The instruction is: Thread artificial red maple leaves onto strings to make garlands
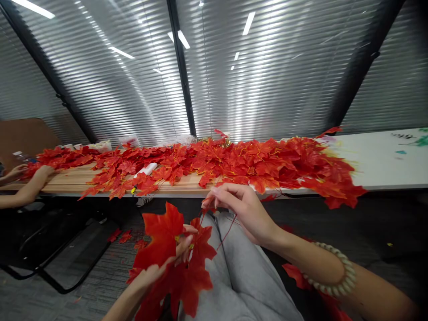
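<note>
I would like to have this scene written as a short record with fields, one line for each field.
left hand: holds red artificial maple leaves
right hand: fingertips drawn together beside a thin red cord; exact grip unclear
right forearm: pale coiled band
long table: spread maple-leaf pile
far left: another person's hands by the leaves
floor: a few fallen leaves
background: horizontal blinds

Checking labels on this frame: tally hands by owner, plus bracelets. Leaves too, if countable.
Wearer's left hand and right hand: 2
Co-worker's hands, far left: 2
Bracelet: 1
Total: 5
Red leaves: too overlapped to count, left out.
</note>
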The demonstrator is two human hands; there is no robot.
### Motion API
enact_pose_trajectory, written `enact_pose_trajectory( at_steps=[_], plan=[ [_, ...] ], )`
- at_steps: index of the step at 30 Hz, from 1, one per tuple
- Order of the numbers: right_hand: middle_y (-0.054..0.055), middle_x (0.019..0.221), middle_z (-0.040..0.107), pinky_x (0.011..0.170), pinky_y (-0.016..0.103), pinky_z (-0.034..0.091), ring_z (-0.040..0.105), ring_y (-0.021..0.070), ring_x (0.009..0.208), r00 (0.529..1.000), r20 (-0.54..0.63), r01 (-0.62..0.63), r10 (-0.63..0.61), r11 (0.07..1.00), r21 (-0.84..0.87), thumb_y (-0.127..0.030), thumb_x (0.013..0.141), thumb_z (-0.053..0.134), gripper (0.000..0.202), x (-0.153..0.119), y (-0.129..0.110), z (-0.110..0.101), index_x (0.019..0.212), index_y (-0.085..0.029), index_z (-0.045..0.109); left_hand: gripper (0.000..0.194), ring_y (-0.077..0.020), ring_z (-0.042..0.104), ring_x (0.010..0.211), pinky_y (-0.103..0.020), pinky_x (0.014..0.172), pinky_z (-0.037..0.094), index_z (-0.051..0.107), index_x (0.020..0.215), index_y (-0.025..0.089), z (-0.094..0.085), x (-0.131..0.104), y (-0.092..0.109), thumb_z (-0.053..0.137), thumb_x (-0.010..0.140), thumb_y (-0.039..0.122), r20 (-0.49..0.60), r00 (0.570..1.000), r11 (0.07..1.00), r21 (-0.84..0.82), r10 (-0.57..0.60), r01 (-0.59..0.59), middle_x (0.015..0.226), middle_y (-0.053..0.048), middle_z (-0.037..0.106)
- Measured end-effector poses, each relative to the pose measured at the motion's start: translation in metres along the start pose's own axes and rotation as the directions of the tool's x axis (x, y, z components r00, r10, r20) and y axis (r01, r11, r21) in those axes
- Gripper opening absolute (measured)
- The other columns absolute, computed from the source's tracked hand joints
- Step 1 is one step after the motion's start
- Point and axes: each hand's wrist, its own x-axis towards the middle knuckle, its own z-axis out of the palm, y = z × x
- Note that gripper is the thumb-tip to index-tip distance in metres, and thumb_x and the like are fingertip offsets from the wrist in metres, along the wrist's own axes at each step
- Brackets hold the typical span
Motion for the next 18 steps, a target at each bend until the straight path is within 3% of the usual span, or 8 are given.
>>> enact_pose_trajectory(
  at_steps=[2,6,10,15,18],
  plan=[
    [0.005,0.073,0.067,0.071,0.026,0.049,0.064,0.0136,0.072,1.000,0.009,0.010,-0.010,1.000,-0.002,-0.034,0.081,0.060,0.030,0.000,0.001,0.000,0.058,-0.014,0.055,0.022,-0.0207,0.058,0.068,-0.030,0.064,0.046,0.067,0.074,0.019,0.006,0.004,-0.003,0.062,0.071,0.041,0.106,0.993,0.998,-0.033,0.059,-0.056,0.073,-0.005,0.063],
    [0.004,0.075,0.067,0.071,0.026,0.050,0.064,0.0133,0.072,1.000,0.009,0.020,-0.020,1.000,0.005,-0.035,0.082,0.058,0.030,0.000,0.001,-0.001,0.061,-0.014,0.056,0.017,-0.0203,0.058,0.075,-0.027,0.069,0.044,0.070,0.078,0.016,0.014,0.016,-0.009,0.062,0.071,0.029,0.338,0.914,0.974,-0.057,0.224,-0.217,0.077,-0.005,0.066],
    [0.005,0.078,0.067,0.075,0.027,0.051,0.064,0.0139,0.074,1.000,-0.018,0.026,-0.026,0.999,0.024,-0.038,0.083,0.057,0.031,0.000,0.000,-0.003,0.063,-0.014,0.056,0.013,-0.0181,0.057,0.071,-0.025,0.066,0.041,0.070,0.071,0.015,0.015,0.026,-0.023,0.059,0.074,0.021,0.292,0.910,0.945,0.050,0.294,-0.322,0.071,-0.005,0.065],
    [0.005,0.077,0.065,0.073,0.028,0.051,0.064,0.0146,0.072,0.999,-0.049,0.012,-0.010,0.998,0.057,-0.042,0.082,0.057,0.036,0.001,0.001,-0.003,0.060,-0.016,0.048,0.021,-0.0158,0.050,0.066,-0.025,0.064,0.037,0.061,0.059,0.015,0.007,0.034,-0.040,0.058,0.077,0.026,0.151,0.907,0.890,0.188,0.392,-0.416,0.067,-0.002,0.058],
    [0.003,0.073,0.063,0.072,0.027,0.051,0.063,0.0143,0.071,0.999,-0.051,0.007,-0.003,0.997,0.082,-0.042,0.083,0.057,0.037,0.002,0.002,-0.002,0.060,-0.016,0.046,0.028,-0.0167,0.046,0.069,-0.026,0.069,0.037,0.056,0.055,0.017,0.004,0.035,-0.045,0.058,0.078,0.033,0.067,0.914,0.889,0.214,0.400,-0.405,0.064,-0.001,0.054]
  ],
)
